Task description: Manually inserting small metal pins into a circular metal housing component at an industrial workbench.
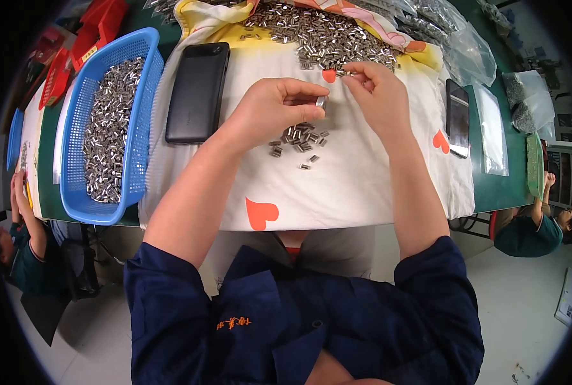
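My left hand [274, 109] is closed around a row of small metal cylinders [320, 101], pinched between thumb and fingers. Just below it lies a small cluster of loose metal cylinders [301, 138] on the white cloth with red hearts [363, 186]. My right hand [377, 93] reaches into the near edge of a large pile of metal cylinders [321, 35], its fingertips pinching one or two pieces. The two hands are close together, almost touching.
A blue plastic basket [142, 70] full of metal cylinders stands at left. A black phone [197, 93] lies beside it, a second phone [457, 119] at right. Clear bags of parts [472, 51] sit at the far right. Other people sit at both sides.
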Tool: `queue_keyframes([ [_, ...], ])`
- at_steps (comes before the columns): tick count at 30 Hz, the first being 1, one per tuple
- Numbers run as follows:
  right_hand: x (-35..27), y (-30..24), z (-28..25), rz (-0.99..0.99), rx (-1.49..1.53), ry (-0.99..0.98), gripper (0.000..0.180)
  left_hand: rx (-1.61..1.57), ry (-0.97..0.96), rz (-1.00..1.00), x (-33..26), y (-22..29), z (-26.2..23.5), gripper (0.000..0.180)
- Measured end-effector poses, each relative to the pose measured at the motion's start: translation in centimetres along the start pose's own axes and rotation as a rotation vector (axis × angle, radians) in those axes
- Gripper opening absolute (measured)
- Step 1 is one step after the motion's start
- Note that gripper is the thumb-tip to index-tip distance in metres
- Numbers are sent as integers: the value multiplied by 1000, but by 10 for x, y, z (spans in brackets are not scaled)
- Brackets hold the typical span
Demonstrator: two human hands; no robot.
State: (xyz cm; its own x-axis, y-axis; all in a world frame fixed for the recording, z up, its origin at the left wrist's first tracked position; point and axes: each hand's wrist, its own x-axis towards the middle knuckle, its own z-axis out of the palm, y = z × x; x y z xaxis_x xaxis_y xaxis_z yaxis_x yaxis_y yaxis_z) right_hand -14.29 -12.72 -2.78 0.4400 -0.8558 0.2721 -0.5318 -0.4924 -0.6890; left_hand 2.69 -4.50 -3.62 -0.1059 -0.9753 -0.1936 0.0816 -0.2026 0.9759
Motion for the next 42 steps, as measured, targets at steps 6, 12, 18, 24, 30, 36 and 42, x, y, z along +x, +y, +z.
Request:
queue_keyframes([
  [6,4,12,17,-189,-358,27,8,70,6,17,2,-2,0,29],
  [12,-1,9,6,-174,-408,-50,10,18,14,13,2,-1,-1,29],
  [18,-10,-18,-1,46,324,-180,7,-101,71,0,2,2,-4,31],
  [24,-14,-19,1,-46,274,-193,8,-91,58,27,3,0,-4,32],
  [30,-17,-21,5,-189,68,-116,9,3,87,70,2,-3,-1,31],
  [36,-10,-17,-2,-38,227,-282,14,-37,87,48,0,1,-2,28],
  [42,6,6,-3,-129,-35,51,15,20,23,34,1,1,1,31],
])
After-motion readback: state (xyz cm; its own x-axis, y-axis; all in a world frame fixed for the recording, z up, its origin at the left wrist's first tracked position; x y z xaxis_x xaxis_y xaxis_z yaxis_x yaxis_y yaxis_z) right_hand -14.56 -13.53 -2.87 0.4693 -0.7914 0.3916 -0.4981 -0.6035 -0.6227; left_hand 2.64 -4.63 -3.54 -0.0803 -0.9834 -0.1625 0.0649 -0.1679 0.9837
